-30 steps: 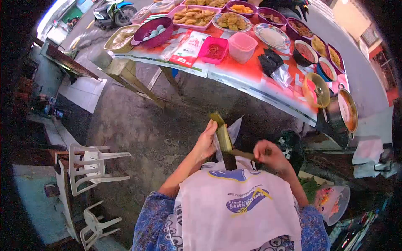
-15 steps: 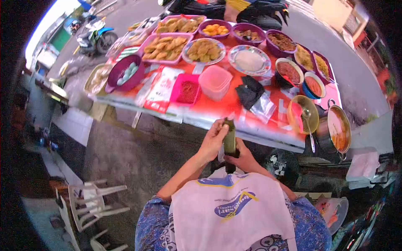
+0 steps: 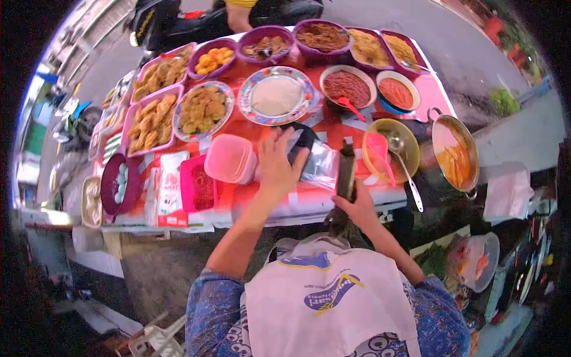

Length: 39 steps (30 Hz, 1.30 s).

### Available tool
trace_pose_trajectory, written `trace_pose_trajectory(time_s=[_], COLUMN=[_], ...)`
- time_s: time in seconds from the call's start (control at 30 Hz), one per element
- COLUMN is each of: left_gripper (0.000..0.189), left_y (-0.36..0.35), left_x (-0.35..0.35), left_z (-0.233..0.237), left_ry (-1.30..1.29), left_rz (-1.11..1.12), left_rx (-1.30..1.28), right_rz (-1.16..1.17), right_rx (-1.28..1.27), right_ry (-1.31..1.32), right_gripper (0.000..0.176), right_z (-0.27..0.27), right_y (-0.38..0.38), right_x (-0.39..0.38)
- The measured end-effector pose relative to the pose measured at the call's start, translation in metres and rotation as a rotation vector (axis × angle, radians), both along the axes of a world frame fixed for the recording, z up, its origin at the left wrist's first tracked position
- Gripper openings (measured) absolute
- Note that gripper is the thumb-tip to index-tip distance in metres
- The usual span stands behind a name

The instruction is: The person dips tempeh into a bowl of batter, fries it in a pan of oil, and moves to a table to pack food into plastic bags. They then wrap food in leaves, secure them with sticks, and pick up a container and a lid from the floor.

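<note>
My left hand [image 3: 278, 163] is spread over the red-covered table, fingers apart, between the pink lidded container [image 3: 231, 159] and the black plastic bags [image 3: 302, 143]. Beside its thumb lies a clear plastic packet [image 3: 321, 165]. My right hand [image 3: 360, 208] is wrapped round a long dark green leaf-wrapped roll [image 3: 345, 172], which is held upright at the table's front edge. Just right of the roll stands a yellowish bowl [image 3: 410, 140] with a pink spoon [image 3: 380, 152] and a metal ladle [image 3: 405, 166].
Plates and baskets of fried food [image 3: 204, 110] cover the back and left. Bowls of red sauce [image 3: 348, 89] stand behind, and a pot [image 3: 455, 154] is at the right. A person's leg [image 3: 238, 16] and a motorbike [image 3: 172, 27] show beyond the table.
My left hand has let go of the roll and moved forward over the table. The roll, in my right hand, is nearer the yellowish bowl. The view has turned and come closer.
</note>
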<state>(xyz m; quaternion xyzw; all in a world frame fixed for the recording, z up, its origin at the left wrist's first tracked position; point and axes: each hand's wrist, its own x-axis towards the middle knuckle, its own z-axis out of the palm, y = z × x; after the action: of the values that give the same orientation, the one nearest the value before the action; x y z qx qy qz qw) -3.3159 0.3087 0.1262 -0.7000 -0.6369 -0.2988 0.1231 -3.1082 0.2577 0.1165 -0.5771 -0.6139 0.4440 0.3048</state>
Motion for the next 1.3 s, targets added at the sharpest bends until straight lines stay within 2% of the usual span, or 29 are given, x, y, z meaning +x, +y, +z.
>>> trace_pose_trajectory(time_s=[0.07,0.13,0.17,0.23,0.3,0.33,0.4,0.43,0.47,0.53,0.57,0.63,0.67,0.73,0.77,0.8,0.87,0.9,0.97,1.0,1.1,1.13,1.2,1.23,1.3], left_gripper=[0.058,0.058,0.054,0.052,0.047,0.047,0.047,0.051,0.051,0.046,0.046,0.042,0.042,0.054,0.046,0.046,0.038,0.038,0.037,0.037,0.037,0.037,0.037,0.037,0.037], left_y=[-0.011,-0.033,-0.035,-0.036,-0.04,-0.044,-0.046,-0.051,-0.057,-0.067,-0.071,-0.077,-0.08,-0.088,-0.09,-0.093,-0.097,-0.098,-0.098,-0.096,-0.094,-0.09,-0.083,-0.08,-0.072], left_x=[0.022,0.044,0.047,0.035,0.02,0.012,-0.001,-0.005,-0.011,-0.022,-0.029,-0.042,-0.05,-0.067,-0.075,-0.08,-0.084,-0.082,-0.078,-0.076,-0.067,-0.062,-0.05,-0.042,-0.025], left_z=[-0.045,-0.013,-0.014,-0.018,-0.028,-0.027,-0.024,-0.028,-0.035,-0.045,-0.044,-0.029,-0.03,-0.034,-0.044,-0.042,-0.033,-0.029,-0.021,-0.021,-0.024,-0.022,-0.021,-0.021,-0.023], left_ry=[-0.887,-1.474,-1.693,-1.733,-1.777,-1.783,-1.47,-1.428,-1.418,-1.165,-1.153,-1.239,-1.227,-1.35,-1.347,-1.338,-1.416,-1.407,-1.381,-1.376,-1.339,-1.337,-1.33,-1.382,-1.437], left_rz=[-0.321,-0.462,-0.309,-0.321,-0.379,-0.372,-0.412,-0.487,-0.52,-0.546,-0.577,-0.596,-0.617,-0.465,-0.408,-0.414,-0.362,-0.367,-0.274,-0.272,-0.306,-0.271,-0.219,-0.219,-0.215], left_rx=[-0.566,-0.926,-1.037,-1.039,-0.999,-1.002,-1.236,-1.233,-1.264,-1.15,-1.17,-1.286,-1.3,-1.483,-1.487,-1.489,-1.386,-1.388,-1.363,-1.353,-1.305,-1.301,-1.293,-1.272,-1.249], right_rz=[-0.021,-0.003,0.052,0.106,0.177,0.179,0.044,0.067,0.029,0.25,0.216,0.331,0.307,-0.106,-0.265,-0.426,-0.591,-0.601,-0.469,-0.47,-0.712,-0.697,-0.607,-0.595,-0.391], right_rx=[-0.074,0.087,0.157,0.221,-0.088,-0.096,-0.03,-0.011,-0.009,-0.019,-0.017,-0.107,-0.104,0.462,0.486,0.503,0.531,0.531,0.378,0.385,0.35,0.353,-0.191,-0.191,-0.264], right_ry=[0.011,0.093,0.027,-0.042,-0.003,-0.005,0.041,0.252,0.239,0.088,0.081,0.114,0.111,-0.108,-0.347,-0.584,-0.973,-0.971,-1.034,-1.026,-1.267,-1.254,-1.081,-1.075,-0.833], right_gripper=[0.053,0.061,0.057,0.053,0.039,0.039,0.03,0.03,0.03,0.031,0.031,0.028,0.028,0.028,0.026,0.025,0.025,0.025,0.024,0.024,0.018,0.018,0.021,0.021,0.025], right_z=[-0.012,-0.012,-0.012,-0.008,0.006,0.009,0.012,0.009,0.009,0.011,0.011,0.011,0.002,-0.028,-0.031,-0.033,-0.046,-0.05,-0.058,-0.051,-0.04,-0.033,-0.019,-0.025,-0.035], right_y=[0.0,-0.006,-0.008,-0.005,0.01,0.015,0.024,0.028,0.032,0.035,0.031,0.022,0.02,0.017,0.022,0.03,0.037,0.039,0.047,0.052,0.066,0.072,0.082,0.086,0.094], right_x=[-0.016,-0.036,-0.038,-0.036,-0.025,-0.028,-0.031,-0.039,-0.044,-0.05,-0.053,-0.055,-0.048,-0.021,-0.001,0.023,0.059,0.069,0.087,0.089,0.107,0.117,0.138,0.151,0.17])
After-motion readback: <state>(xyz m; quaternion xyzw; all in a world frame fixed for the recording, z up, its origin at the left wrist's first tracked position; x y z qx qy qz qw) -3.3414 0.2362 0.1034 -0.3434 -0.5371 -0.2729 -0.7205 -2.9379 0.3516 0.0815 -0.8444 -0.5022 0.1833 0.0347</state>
